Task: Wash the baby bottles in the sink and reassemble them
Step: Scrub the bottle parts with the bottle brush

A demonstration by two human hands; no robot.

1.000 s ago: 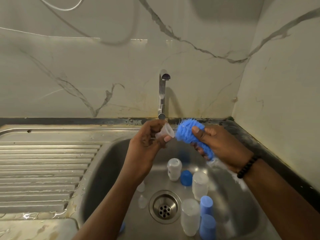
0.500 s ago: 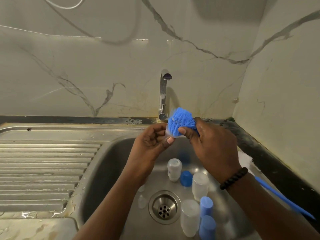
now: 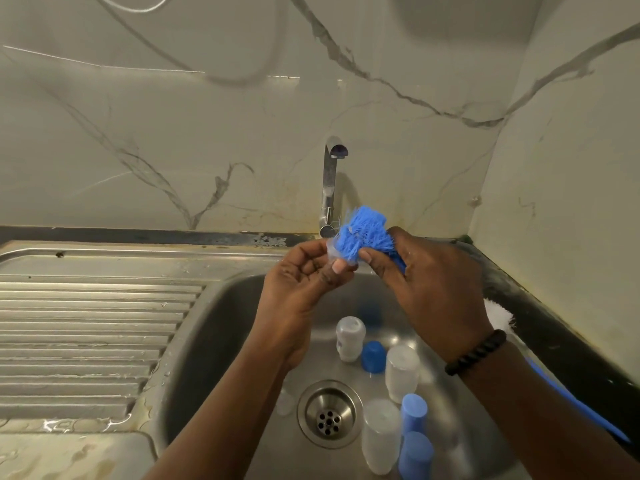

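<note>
My left hand (image 3: 306,271) pinches a small clear bottle part (image 3: 330,250) over the steel sink (image 3: 214,327); the part is mostly hidden by blue bristles. My right hand (image 3: 429,285) grips a blue bottle brush (image 3: 363,233), whose bristle head presses against the part. The brush's blue handle (image 3: 581,407) runs back under my right forearm. In the basin lie several clear bottle bodies, one (image 3: 350,337) upright near the back and others (image 3: 401,372) (image 3: 381,434) by the drain. Blue caps (image 3: 373,356) (image 3: 414,414) (image 3: 415,455) sit among them.
The tap (image 3: 330,181) stands behind my hands with no water running. A ribbed wet drainboard (image 3: 86,334) lies to the left. The drain (image 3: 327,414) is in the basin's middle. A white brush tip (image 3: 498,315) rests on the dark counter edge at right. Marble walls enclose the back and right.
My right hand turned and brought the brush head left onto the clear part, which was plainly visible a second ago. The brush handle now trails under my right forearm.
</note>
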